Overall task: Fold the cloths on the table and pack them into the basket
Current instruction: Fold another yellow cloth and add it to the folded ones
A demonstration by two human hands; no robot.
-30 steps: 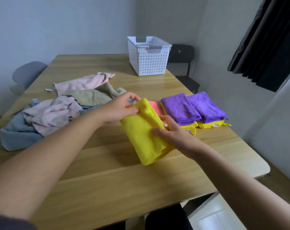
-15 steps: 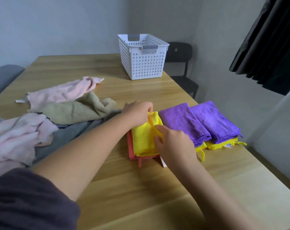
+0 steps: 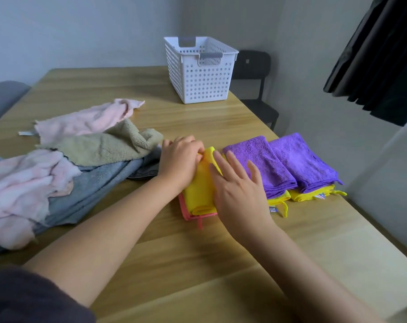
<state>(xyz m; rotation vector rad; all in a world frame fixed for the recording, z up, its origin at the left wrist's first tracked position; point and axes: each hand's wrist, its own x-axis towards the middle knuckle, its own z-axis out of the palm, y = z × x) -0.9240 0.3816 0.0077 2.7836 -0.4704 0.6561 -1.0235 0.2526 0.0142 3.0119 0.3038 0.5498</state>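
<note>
The left hand (image 3: 181,162) lies knuckles-up on the far end of the folded yellow cloth (image 3: 199,191), its fingers curled down and pinching the cloth's top fold. The right hand (image 3: 237,191) lies flat beside it with its fingers straight and spread, holding nothing; the palm presses the yellow cloth's right side and the fingertips reach over the near purple cloth (image 3: 266,163). The yellow cloth sits on top of a folded coral cloth (image 3: 190,216), whose edge and loop show at the near side. Just to the right, two folded purple cloths lie side by side, the second (image 3: 301,159) touching the first, each stacked on a yellow one beneath. To the left of the hands lies a heap of unfolded cloths: a beige cloth (image 3: 104,145), a blue-grey cloth (image 3: 100,183) and two pale pink ones. The white perforated basket (image 3: 200,73) stands upright at the far side of the wooden counter (image 3: 151,252), well apart from the stacks. A black chair (image 3: 253,73) stands behind it.
</note>
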